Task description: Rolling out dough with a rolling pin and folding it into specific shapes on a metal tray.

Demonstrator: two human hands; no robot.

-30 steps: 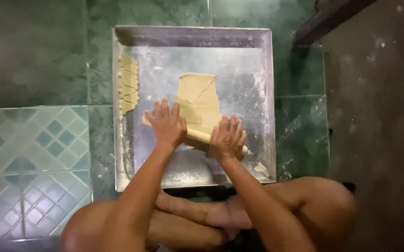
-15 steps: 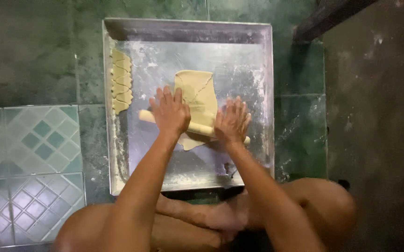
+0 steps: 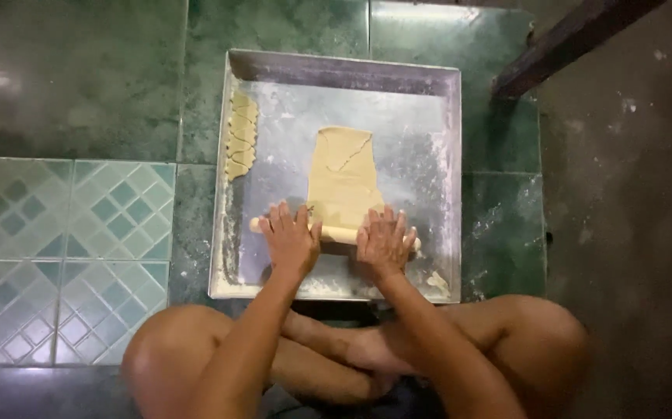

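Patterned tiles (image 3: pixel 64 256), pale green with diamond motifs, at far left of the floor; dark green tiles (image 3: pixel 79 77) above and around them. Tray (image 3: pixel 343 66), square, metal, floured, flat on the floor in front of the seated person's crossed legs. Cut pieces (image 3: pixel 241 136): a column of pale dough shapes along the tray's left wall, one above another, well apart from the main sheet. Pin (image 3: pixel 336 233): a slim pale wooden roller lying crosswise in the tray's near half, its left tip showing past the left hand, its right tip past the right hand. Left hand (image 3: pixel 291 239): palm down on the pin's left part, fingers (image 3: pixel 277 221) spread and flat, pressing rather than gripping. Dough (image 3: pixel 343 178): a thin, tall, roughly oblong sheet at the tray's middle, with a faint crease line near its far end; its near edge meets the pin between the two hands. Right hand (image 3: pixel 384 240): palm down on the pin's right part, fingers spread, likewise flat on top. Scrap (image 3: pixel 437 281): small dough bits in the tray's near right corner. Beam (image 3: pixel 569 43): a dark wooden bar slanting at upper right. Concrete floor (image 3: pixel 631 194), grey and speckled, at far right.
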